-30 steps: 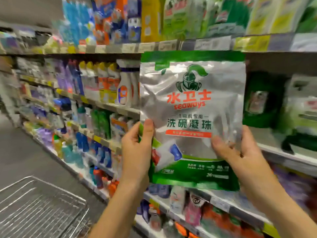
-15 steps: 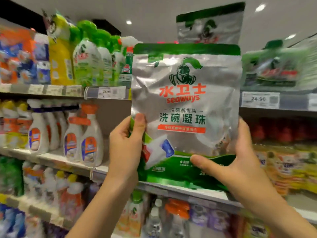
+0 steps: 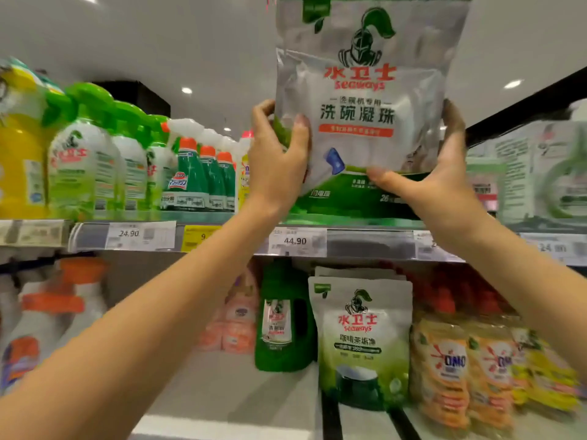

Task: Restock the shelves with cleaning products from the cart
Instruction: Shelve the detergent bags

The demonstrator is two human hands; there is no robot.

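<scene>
Overhead, both arms raised, left hand and right hand, each grip pinching silver pouch sides

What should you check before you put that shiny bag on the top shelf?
1. The left hand and right hand grip the silver-and-green foil pouch: ok.
2. Pouch upright, label facing out: ok.
3. Pouch bottom just above the grey top shelf rail: ok.
4. Free spot behind the pouch: cannot tell, the pouch hides it.
5. Pouch resting on the shelf yet: cannot tell.
</scene>
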